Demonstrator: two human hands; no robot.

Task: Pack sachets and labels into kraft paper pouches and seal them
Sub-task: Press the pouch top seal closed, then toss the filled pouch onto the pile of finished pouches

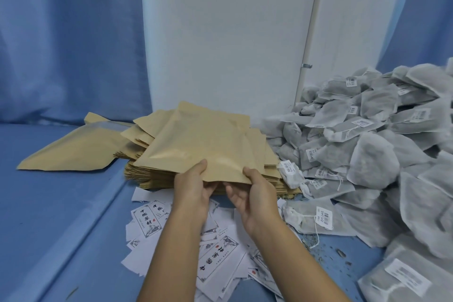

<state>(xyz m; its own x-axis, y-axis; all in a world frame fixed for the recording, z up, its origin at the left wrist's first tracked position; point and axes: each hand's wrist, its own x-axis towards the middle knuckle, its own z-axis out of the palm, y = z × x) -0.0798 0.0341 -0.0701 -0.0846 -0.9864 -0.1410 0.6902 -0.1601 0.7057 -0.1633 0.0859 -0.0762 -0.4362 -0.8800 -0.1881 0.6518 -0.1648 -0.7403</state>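
Note:
A flat kraft paper pouch (196, 144) is lifted off a thick stack of like pouches (269, 162) in the middle. My left hand (193, 189) pinches its near edge, thumb on top, fingers under. My right hand (255, 193) pinches the same edge further right, thumb on top. White printed labels (218, 255) lie scattered below my forearms. A big heap of grey mesh sachets (372, 154) with barcode tags fills the right side.
Another kraft pouch (73, 149) lies flat to the left of the stack on the blue surface (49, 216). A white wall panel (228, 32) stands behind, with blue curtains at both sides. Dark crumbs dot the surface at lower right.

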